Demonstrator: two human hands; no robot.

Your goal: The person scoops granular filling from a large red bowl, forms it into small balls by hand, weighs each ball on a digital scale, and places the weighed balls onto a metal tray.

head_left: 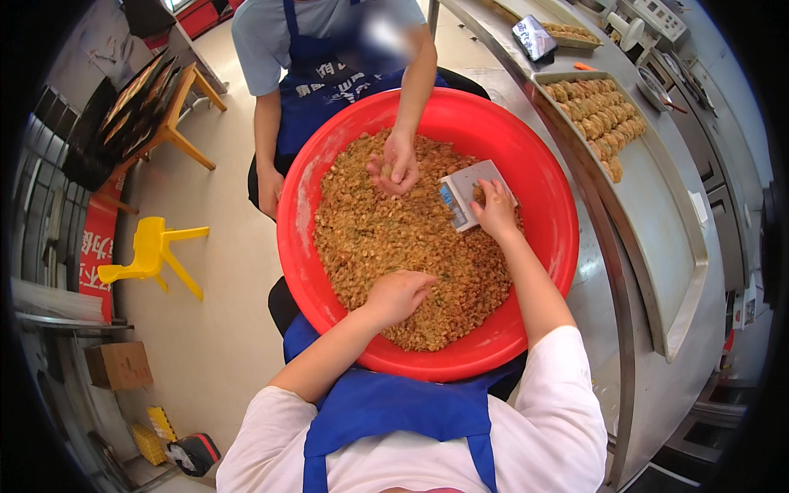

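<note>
A wide red basin (549, 189) in front of me holds a crumbly brown filling mix (370, 238) with nut-like bits and green flecks. My right hand (496, 212) is at a small white digital scale (472, 175) resting on the mix at the basin's right side. Its fingers close round a lump of filling (478, 195) on the scale's plate. Low over the near part of the mix is my left hand (399, 296), back upward, its fingers together and curled. Whatever lies under those fingers is hidden.
Opposite me, a co-worker's hand (396, 164) hovers over the mix with a small lump in its fingers. On the steel counter (604, 263) at right, a metal tray (657, 238) carries rows of filling balls (596, 115). A phone (534, 39) lies farther back. A yellow chair (152, 251) stands left.
</note>
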